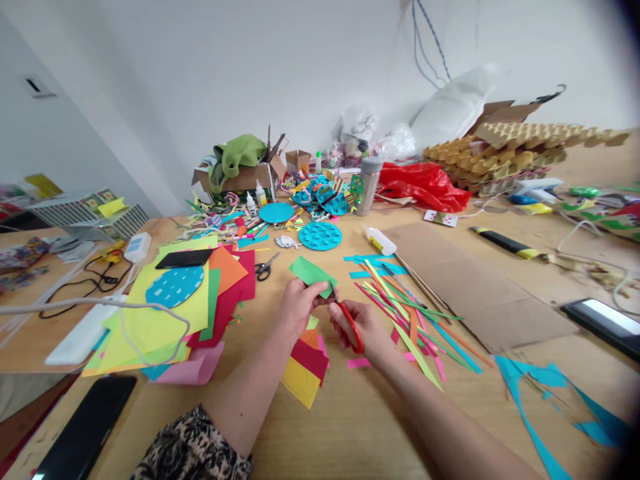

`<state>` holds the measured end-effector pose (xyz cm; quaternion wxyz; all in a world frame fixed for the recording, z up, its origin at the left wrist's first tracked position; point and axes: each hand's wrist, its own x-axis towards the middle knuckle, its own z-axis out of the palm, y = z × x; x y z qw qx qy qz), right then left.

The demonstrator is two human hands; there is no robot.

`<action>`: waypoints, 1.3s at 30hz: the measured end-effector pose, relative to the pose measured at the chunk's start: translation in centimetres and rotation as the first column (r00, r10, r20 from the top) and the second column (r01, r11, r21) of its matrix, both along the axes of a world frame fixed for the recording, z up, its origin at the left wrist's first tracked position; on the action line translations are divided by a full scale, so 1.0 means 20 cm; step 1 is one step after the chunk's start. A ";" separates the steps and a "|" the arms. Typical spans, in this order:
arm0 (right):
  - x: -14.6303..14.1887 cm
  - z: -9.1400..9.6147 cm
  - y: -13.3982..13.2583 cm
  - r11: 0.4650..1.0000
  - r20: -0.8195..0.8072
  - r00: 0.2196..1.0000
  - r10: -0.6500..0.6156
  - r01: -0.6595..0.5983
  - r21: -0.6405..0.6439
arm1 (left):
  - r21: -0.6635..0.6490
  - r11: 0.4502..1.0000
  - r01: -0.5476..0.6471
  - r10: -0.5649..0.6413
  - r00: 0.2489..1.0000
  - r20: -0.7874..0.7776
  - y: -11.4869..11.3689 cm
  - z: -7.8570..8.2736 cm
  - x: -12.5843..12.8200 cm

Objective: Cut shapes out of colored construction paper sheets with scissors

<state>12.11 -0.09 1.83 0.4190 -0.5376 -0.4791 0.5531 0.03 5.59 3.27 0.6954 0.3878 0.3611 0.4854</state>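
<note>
My left hand (300, 303) pinches a piece of green paper (311, 273) by its lower edge, above the middle of the table. In my right hand (367, 327) are red-handled scissors (354, 327), their blades at the right edge of the green paper. How far the blades stand apart cannot be made out. Below my hands lie small yellow, red and orange paper pieces (303, 380). Many thin coloured paper strips (415, 313) are heaped to the right. A second pair of scissors (266, 268), dark-handled, rests beyond my left hand.
Coloured sheets (175, 320) with a phone (184, 259) on top are stacked on the left. Blue discs (320, 236), a glue bottle (380, 241) and a steel flask (369, 187) stand or lie farther back. Flat cardboard (480, 287) and a cutter knife (505, 243) lie right.
</note>
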 end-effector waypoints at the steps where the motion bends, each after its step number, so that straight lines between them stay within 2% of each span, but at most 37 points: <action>1: 0.00 0.00 0.00 1.000 0.000 1.000 0.003 -0.003 0.003 | 0.000 1.000 0.000 0.000 1.000 -0.001 0.00 0.00 0.00; 39: -0.01 0.00 0.00 1.000 0.003 1.000 -0.001 0.001 0.013 | -0.014 1.000 -0.023 0.022 0.999 -0.040 -0.01 0.02 0.00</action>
